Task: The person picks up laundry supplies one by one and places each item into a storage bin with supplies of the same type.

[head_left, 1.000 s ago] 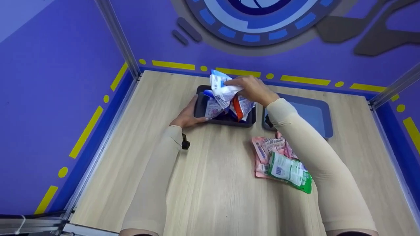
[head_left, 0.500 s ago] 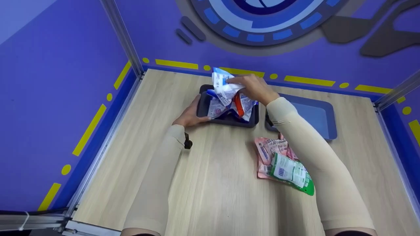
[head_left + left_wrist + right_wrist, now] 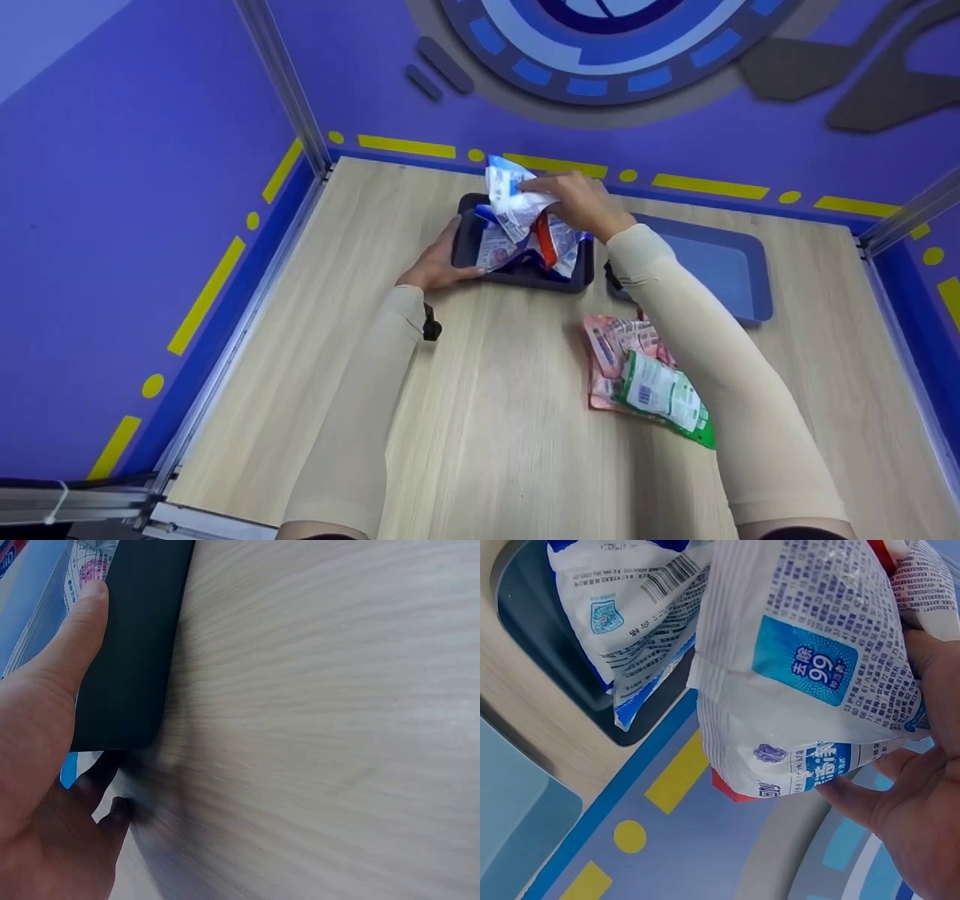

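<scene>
My left hand grips the left end of a dark plastic tray, thumb along its near wall and fingers round the outside. Above this tray, my right hand pinches a white-and-blue printed detergent bag, held up at a tilt; in the right wrist view the printed bag fills the middle, thumb and fingers at its side. More white-and-blue bags lie in the tray, one with a red-orange strip. The held bag and right hand partly hide them.
Right of the dark tray stands a blue-grey tray, partly behind my right forearm. Nearer to me lie several pink pouches, with a green-and-white pouch on top. A purple-blue wall rises behind the wooden table.
The head view has shifted slightly, moving the scene a little to the right. Both hands, the held bag and the dark tray keep nearly the same places relative to one another.
</scene>
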`<state>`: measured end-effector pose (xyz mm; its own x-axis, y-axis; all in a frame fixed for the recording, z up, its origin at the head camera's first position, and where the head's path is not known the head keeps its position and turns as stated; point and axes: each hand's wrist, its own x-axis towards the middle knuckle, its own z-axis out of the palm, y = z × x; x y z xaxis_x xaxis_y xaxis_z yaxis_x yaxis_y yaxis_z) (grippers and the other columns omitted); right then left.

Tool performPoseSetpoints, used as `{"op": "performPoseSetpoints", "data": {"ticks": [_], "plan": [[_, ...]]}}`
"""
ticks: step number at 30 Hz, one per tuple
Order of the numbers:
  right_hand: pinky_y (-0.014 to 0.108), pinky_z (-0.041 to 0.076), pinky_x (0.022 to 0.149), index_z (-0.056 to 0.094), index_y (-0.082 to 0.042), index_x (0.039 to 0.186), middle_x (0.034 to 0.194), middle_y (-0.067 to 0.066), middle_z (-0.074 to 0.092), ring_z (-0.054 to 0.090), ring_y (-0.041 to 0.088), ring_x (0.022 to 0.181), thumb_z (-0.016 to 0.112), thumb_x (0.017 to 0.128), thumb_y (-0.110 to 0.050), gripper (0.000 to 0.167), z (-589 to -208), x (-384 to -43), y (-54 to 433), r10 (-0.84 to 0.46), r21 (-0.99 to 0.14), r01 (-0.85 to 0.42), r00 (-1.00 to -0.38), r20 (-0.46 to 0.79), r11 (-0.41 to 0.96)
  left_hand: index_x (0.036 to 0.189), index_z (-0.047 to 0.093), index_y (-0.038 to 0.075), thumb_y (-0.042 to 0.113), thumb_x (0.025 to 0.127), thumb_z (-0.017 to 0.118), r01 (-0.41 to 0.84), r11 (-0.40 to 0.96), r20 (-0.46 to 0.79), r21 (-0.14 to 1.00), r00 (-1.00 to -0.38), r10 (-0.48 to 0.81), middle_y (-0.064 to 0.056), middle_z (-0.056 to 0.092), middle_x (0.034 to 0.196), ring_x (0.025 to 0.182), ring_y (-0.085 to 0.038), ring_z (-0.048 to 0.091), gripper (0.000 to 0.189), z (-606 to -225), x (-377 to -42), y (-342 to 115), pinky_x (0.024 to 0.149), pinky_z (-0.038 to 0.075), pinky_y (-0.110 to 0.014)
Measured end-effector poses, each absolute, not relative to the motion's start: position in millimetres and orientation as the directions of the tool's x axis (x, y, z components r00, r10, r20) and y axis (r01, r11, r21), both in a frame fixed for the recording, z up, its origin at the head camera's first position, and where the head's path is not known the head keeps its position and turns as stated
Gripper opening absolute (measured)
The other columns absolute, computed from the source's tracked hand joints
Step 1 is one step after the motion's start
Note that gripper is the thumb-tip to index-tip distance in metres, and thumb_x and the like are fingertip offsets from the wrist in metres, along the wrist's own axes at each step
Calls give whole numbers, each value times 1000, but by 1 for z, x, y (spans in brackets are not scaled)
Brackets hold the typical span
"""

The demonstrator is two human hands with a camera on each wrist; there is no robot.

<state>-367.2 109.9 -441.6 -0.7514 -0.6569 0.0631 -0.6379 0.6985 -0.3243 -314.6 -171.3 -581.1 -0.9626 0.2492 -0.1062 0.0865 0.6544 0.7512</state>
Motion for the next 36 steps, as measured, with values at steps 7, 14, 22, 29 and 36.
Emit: {"op": "performPoseSetpoints", "data": {"ticks": [7,14,22,29,36], "plan": [[47,59,92,61,-28,146,149,0,58,62,34,123,66,95,8,63,-445,-369,110,-649,-328,-628,-759,58,705,166,1,13,40,87,83,85,658,-121,748,-958,262,-10,8,172,156,-30,16,117,-585,-317,-172,127,19,-42],[42,62,80,61,-27,146,147,1,59,64,33,121,65,94,9,63,-448,-370,109,-653,-323,-635,-754,65,701,167,0,13,42,87,83,80,661,-126,746,-958,258,-8,6,173,157,-28,15,118,-584,-316,-172,127,19,-40],[46,60,90,61,-27,146,148,4,59,63,34,123,66,94,10,64,-452,-371,109,-647,-326,-624,-761,48,710,167,1,13,43,86,83,83,661,-120,746,-959,256,-9,7,173,156,-28,16,119,-583,-315,-172,127,19,-40],[51,51,105,60,-26,147,146,4,60,57,32,132,66,95,8,62,-456,-372,108,-655,-305,-635,-754,48,710,166,2,12,39,87,83,84,655,-118,751,-959,259,-10,7,173,156,-29,16,117,-584,-316,-172,127,19,-41],[55,47,109,59,-27,147,145,7,61,56,34,133,65,96,7,62,-461,-374,108,-652,-301,-631,-757,39,715,166,3,12,37,86,84,91,645,-106,759,-960,260,-11,9,172,156,-30,16,117,-583,-316,-171,127,19,-41]]}}
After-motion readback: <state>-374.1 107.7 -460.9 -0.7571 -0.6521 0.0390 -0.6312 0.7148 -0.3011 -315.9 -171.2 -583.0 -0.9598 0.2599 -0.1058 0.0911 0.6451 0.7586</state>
